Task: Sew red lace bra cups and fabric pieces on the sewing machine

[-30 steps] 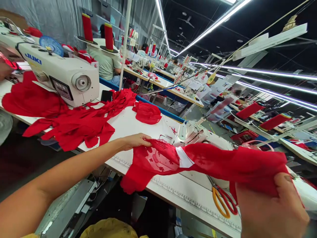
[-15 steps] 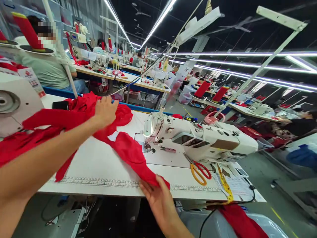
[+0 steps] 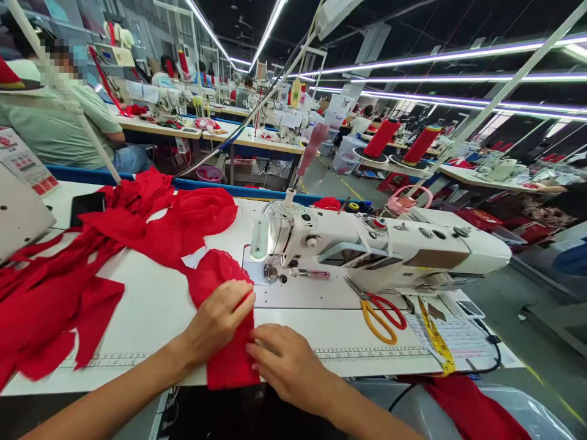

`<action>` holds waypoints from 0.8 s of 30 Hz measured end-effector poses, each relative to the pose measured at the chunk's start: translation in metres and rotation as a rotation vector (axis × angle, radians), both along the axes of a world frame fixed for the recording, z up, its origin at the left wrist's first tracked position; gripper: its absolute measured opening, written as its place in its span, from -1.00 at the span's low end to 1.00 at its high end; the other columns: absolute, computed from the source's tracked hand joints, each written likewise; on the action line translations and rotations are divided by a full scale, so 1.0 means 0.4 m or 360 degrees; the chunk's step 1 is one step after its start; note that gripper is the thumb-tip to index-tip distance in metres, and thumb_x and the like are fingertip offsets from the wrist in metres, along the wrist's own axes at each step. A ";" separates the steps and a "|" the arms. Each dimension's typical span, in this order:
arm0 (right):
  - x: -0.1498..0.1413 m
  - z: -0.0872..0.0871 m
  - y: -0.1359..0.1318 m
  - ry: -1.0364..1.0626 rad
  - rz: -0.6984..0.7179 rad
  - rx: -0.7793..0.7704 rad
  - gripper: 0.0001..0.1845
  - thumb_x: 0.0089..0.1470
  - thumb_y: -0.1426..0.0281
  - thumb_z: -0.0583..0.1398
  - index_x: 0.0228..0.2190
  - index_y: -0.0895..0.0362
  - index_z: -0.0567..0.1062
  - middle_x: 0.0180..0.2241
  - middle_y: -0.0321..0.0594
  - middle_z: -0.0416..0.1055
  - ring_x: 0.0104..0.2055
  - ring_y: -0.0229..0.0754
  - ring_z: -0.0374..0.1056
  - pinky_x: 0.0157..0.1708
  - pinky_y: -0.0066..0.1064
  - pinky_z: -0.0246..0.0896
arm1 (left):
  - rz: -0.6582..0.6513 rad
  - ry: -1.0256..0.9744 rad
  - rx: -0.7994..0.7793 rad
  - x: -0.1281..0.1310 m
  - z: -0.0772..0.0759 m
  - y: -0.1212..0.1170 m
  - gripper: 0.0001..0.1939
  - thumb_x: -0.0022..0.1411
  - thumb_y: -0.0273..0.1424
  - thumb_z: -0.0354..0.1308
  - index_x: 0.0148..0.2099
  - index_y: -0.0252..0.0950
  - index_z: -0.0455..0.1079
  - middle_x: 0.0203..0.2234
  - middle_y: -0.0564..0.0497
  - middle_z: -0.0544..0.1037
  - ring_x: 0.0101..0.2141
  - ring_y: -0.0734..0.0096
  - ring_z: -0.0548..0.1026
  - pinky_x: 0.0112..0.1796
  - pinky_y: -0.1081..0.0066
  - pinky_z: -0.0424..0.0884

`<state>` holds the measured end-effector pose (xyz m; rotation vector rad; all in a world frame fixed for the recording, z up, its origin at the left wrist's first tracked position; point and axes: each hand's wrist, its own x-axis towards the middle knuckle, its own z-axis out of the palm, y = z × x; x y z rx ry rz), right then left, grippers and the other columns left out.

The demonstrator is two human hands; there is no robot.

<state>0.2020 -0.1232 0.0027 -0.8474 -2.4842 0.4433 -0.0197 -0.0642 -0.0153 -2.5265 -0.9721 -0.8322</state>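
Observation:
A red fabric piece (image 3: 232,360) lies in front of the sewing machine (image 3: 367,244), its lower end hanging over the table's front edge. My left hand (image 3: 222,318) rests on it, fingers closed at its right edge, just below the needle area. Lower down the same edge, my right hand (image 3: 288,366) pinches the cloth between thumb and fingers; the fingertips are partly hidden. Behind my left hand the piece runs up to a heap of red cloth (image 3: 178,220). A small white label (image 3: 195,258) shows beside it.
Scissors (image 3: 378,311) with red and orange handles lie right of my hands, near a yellow measuring tape (image 3: 438,339) and a written sheet (image 3: 472,342). A phone (image 3: 87,206) sits at the left. A printed ruler (image 3: 367,353) follows the front edge. A seated person (image 3: 59,122) is beyond.
My left hand has left the cloth heap and come right and down onto the fabric piece. The piece now lies more upright, its end over the edge. The view has shifted slightly.

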 end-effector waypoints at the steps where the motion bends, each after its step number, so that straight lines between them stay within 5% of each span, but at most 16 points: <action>1: -0.008 -0.011 0.016 -0.0058 0.0043 0.0158 -0.75 0.31 0.43 0.10 -0.02 0.15 0.48 -0.08 -0.05 0.52 0.00 -0.06 0.39 -0.06 -0.23 0.29 | -0.0099 0.0037 0.0057 0.002 0.001 -0.006 -0.62 0.37 -0.65 -0.15 0.00 -0.39 0.47 -0.06 -0.15 0.57 0.01 0.22 0.48 0.17 0.18 0.29; 10: 0.001 -0.018 0.081 -0.0126 0.0067 0.0444 -0.85 0.33 0.39 0.12 -0.14 0.16 0.46 -0.19 -0.18 0.52 -0.17 -0.19 0.38 -0.18 -0.29 0.20 | 0.0250 0.0212 -0.0347 0.014 -0.026 0.029 -0.59 0.45 -0.34 -0.06 0.26 -0.23 0.34 0.15 -0.13 0.49 0.08 0.01 0.43 0.20 -0.17 0.08; 14: 0.009 -0.020 0.168 -0.0253 -0.0233 0.0668 -0.84 0.31 0.49 0.10 -0.17 0.16 0.49 -0.46 -0.27 0.43 -0.42 -0.22 0.33 -0.42 -0.33 0.12 | 0.0310 0.0245 -0.0400 0.030 -0.014 0.064 -0.55 0.45 -0.28 -0.05 0.27 -0.34 0.32 0.14 -0.19 0.48 0.05 -0.01 0.43 0.24 -0.25 -0.07; 17: 0.004 -0.027 0.244 -0.0542 -0.0433 0.0758 -0.63 0.20 0.64 0.11 0.01 0.16 0.43 -0.46 -0.26 0.43 -0.50 -0.22 0.30 -0.53 -0.36 0.06 | 0.0335 0.0270 -0.0410 0.030 -0.012 0.069 -0.53 0.41 -0.24 0.00 0.25 -0.37 0.33 0.17 -0.20 0.45 0.08 -0.06 0.40 0.26 -0.30 -0.18; 20: -0.003 -0.021 0.299 -0.0738 -0.0473 0.0715 -0.50 0.10 0.73 0.10 0.04 0.14 0.40 -0.31 -0.12 0.49 -0.36 -0.15 0.39 -0.46 -0.38 0.17 | 0.0347 0.0295 -0.0425 0.021 -0.018 0.073 -0.49 0.37 -0.19 0.06 0.25 -0.35 0.33 0.19 -0.21 0.42 0.16 -0.17 0.33 0.24 -0.36 -0.23; 24: 0.013 0.000 0.298 -0.0701 -0.0366 0.0665 -0.77 0.18 0.63 0.09 -0.21 0.12 0.43 -0.38 -0.20 0.44 -0.40 -0.17 0.33 -0.45 -0.39 0.15 | 0.0299 0.0255 -0.0566 0.013 -0.026 0.096 -0.46 0.35 -0.10 0.08 0.26 -0.25 0.30 0.20 -0.16 0.42 0.19 -0.17 0.30 0.24 -0.39 -0.23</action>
